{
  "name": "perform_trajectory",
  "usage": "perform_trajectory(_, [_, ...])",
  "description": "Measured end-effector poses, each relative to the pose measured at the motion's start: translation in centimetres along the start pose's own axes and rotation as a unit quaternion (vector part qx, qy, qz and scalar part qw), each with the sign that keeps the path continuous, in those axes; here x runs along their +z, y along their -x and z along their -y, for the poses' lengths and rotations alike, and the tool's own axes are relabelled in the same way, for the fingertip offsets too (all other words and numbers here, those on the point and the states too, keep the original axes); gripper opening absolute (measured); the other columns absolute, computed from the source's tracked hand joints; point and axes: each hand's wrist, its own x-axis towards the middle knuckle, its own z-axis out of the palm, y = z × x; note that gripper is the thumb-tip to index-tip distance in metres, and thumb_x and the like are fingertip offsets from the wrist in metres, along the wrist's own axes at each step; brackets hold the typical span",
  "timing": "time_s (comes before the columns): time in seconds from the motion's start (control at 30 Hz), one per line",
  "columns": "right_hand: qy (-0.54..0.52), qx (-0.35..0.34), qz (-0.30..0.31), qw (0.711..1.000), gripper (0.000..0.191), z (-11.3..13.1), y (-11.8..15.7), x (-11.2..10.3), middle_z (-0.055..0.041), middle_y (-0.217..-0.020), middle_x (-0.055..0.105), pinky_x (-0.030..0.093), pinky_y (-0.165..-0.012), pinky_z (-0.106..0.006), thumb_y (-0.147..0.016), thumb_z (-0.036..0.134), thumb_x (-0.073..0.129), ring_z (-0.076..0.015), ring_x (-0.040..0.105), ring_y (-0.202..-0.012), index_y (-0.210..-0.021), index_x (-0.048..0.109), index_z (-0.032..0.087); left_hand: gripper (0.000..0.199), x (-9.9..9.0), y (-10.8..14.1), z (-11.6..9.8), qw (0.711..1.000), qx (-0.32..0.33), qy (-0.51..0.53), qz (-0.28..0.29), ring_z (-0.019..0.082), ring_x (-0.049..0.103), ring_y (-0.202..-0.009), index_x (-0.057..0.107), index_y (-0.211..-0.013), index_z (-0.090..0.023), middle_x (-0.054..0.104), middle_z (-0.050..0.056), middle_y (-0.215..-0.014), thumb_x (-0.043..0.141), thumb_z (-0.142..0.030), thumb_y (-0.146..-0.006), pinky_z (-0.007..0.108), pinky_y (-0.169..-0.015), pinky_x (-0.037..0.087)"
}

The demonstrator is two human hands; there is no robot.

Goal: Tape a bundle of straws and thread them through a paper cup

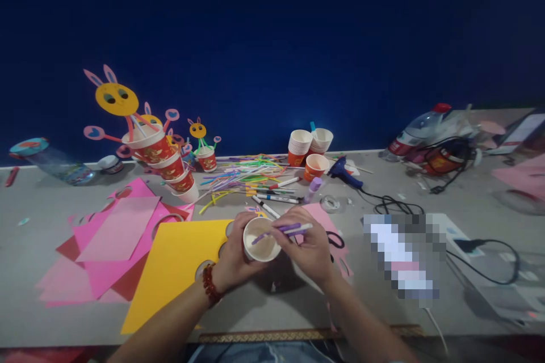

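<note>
My left hand [230, 258] is wrapped round a white paper cup [264, 250], tilted so that its open mouth faces me. In my right hand [310, 252] I grip purple-and-white straws [293, 229] between thumb and fingers. One purple end reaches into the cup's mouth; I cannot tell whether it touches the wall. Just beyond my hands, a rabbit-faced paper piece [254, 211] shows in part. Black-handled scissors [335, 239] lie beside my right hand on pink paper [315, 214], partly hidden.
Yellow card [170, 272] and pink sheets [121, 227] cover the left side. Stacked red cups with rabbit figures [164, 167] stand behind them. Coloured straws [251, 173], spare cups [299, 144], a blue glue gun [346, 173] with its cord and a bottle [415, 133] line the back.
</note>
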Motion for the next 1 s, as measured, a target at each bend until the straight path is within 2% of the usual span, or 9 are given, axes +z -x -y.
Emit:
perform_trajectory(0.13, [-0.010, 0.010, 0.053, 0.998, 0.015, 0.2, -0.1, -0.3, -0.0052, -0.082, 0.072, 0.050, -0.074, -0.036, -0.092, 0.025, 0.059, -0.0218, 0.062, -0.082, -0.096, 0.073, 0.024, 0.081, 0.3, 0.4, 0.1, 0.998, -0.053, 0.039, -0.016, 0.031, 0.050, -0.121, 0.035, -0.133, -0.026, 0.045, 0.011, -0.129, 0.082, -0.038, -0.068, 0.053, -0.104, 0.044])
perform_trajectory(0.27, [0.003, -0.019, 0.093, 0.995, 0.013, 0.2, -0.3, -0.4, -0.0037, -0.086, 0.073, 0.046, -0.092, -0.045, -0.091, 0.028, 0.063, -0.0219, 0.060, -0.085, -0.100, 0.071, 0.026, 0.086, 0.6, 0.9, 0.4, 0.990, -0.113, 0.084, -0.009, 0.030, 0.054, -0.116, 0.033, -0.133, -0.028, 0.045, 0.010, -0.129, 0.084, -0.039, -0.065, 0.052, -0.101, 0.047])
perform_trajectory(0.37, [0.007, -0.029, 0.142, 0.989, 0.013, 0.1, -0.7, -0.9, -0.0022, -0.084, 0.072, 0.042, -0.099, -0.048, -0.086, 0.030, 0.069, -0.0219, 0.059, -0.087, -0.098, 0.071, 0.026, 0.086, 0.6, 1.1, 0.7, 0.988, -0.124, 0.089, -0.007, 0.030, 0.054, -0.116, 0.033, -0.132, -0.028, 0.045, 0.010, -0.129, 0.085, -0.039, -0.065, 0.052, -0.101, 0.046])
perform_trajectory(0.5, [0.029, -0.045, 0.192, 0.980, 0.014, -0.1, -0.9, -1.2, -0.0015, -0.088, 0.073, 0.041, -0.105, -0.049, -0.087, 0.024, 0.068, -0.0224, 0.060, -0.095, -0.099, 0.071, 0.028, 0.085, 0.6, 1.3, 1.0, 0.990, -0.122, 0.077, 0.006, 0.032, 0.054, -0.118, 0.032, -0.133, -0.026, 0.045, 0.012, -0.129, 0.084, -0.038, -0.066, 0.054, -0.101, 0.046])
perform_trajectory(0.57, [0.052, -0.045, 0.171, 0.983, 0.012, -0.2, -0.7, -1.0, -0.0019, -0.089, 0.071, 0.037, -0.109, -0.052, -0.087, 0.022, 0.067, -0.0223, 0.061, -0.096, -0.096, 0.071, 0.028, 0.086, 0.6, 1.4, 1.0, 0.991, -0.109, 0.072, 0.013, 0.033, 0.053, -0.119, 0.032, -0.134, -0.025, 0.046, 0.013, -0.129, 0.084, -0.036, -0.067, 0.055, -0.102, 0.044])
perform_trajectory(0.63, [0.083, -0.035, 0.124, 0.988, 0.011, -0.3, -0.4, -0.6, -0.0031, -0.091, 0.068, 0.031, -0.112, -0.056, -0.086, 0.021, 0.065, -0.0222, 0.062, -0.095, -0.094, 0.071, 0.026, 0.087, 0.6, 1.5, 1.0, 0.992, -0.099, 0.073, 0.011, 0.033, 0.053, -0.121, 0.033, -0.134, -0.025, 0.046, 0.013, -0.130, 0.085, -0.036, -0.066, 0.055, -0.104, 0.043])
perform_trajectory(0.77, [0.112, -0.035, 0.060, 0.991, 0.009, -0.3, -0.1, -0.1, -0.0028, -0.088, 0.065, 0.025, -0.116, -0.061, -0.086, 0.020, 0.062, -0.0214, 0.064, -0.091, -0.091, 0.068, 0.025, 0.089, 0.8, 1.6, 1.0, 0.990, -0.114, 0.079, 0.001, 0.032, 0.054, -0.120, 0.035, -0.134, -0.024, 0.048, 0.013, -0.130, 0.087, -0.037, -0.063, 0.053, -0.103, 0.044])
perform_trajectory(1.0, [0.116, -0.050, 0.060, 0.990, 0.010, -0.1, 0.0, 0.4, -0.0026, -0.091, 0.064, 0.022, -0.117, -0.061, -0.083, 0.019, 0.063, -0.0211, 0.065, -0.092, -0.090, 0.067, 0.025, 0.085, 0.8, 1.5, 1.0, 0.994, -0.091, 0.053, -0.011, 0.032, 0.054, -0.119, 0.035, -0.134, -0.024, 0.047, 0.012, -0.130, 0.084, -0.034, -0.065, 0.052, -0.103, 0.045])
